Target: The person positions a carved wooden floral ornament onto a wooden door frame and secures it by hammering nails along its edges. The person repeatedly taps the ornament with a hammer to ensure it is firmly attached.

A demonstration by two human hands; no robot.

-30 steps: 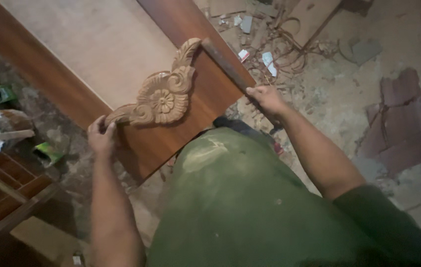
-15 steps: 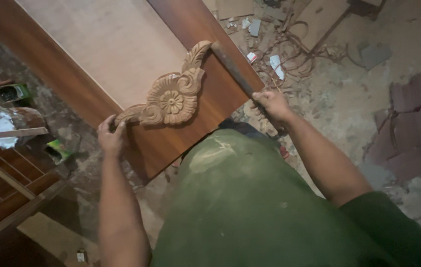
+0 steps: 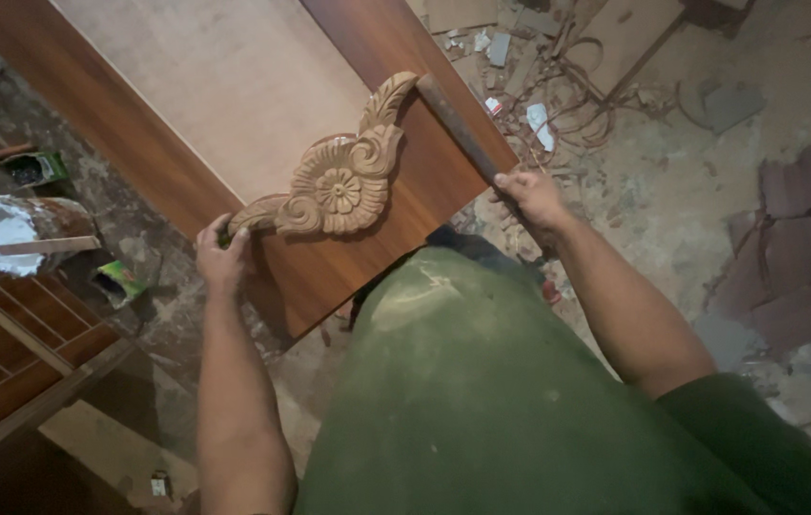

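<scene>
Fingers of my left hand (image 3: 222, 256) are curled shut over the lower tip of the carved wooden ornament (image 3: 334, 186), pinning that end flat against the brown panel (image 3: 396, 205); in my judgement this keeps the carving from sliding on the smooth face. Fingers of my right hand (image 3: 531, 195) are wrapped closed around the near end of a dark handle (image 3: 458, 129), a long shaft running up along the panel's right edge to touch the leaf-shaped upper tip of the ornament; its far end is hard to make out, so I cannot tell what kind of tool it is. The ornament, a flower rosette flanked by scrolls and a leaf, lies diagonally across the panel's corner, touching its surface. The panel rests slanted, its near corner against my green-clad body (image 3: 482, 401), apparently for support, with a paler inset board (image 3: 224, 86) farther up. To the left stand a foil-covered can (image 3: 14, 229) with a stick across it and a slatted wooden frame (image 3: 5, 353). The floor (image 3: 710, 191) to the right is strewn with shavings, scraps and debris.
</scene>
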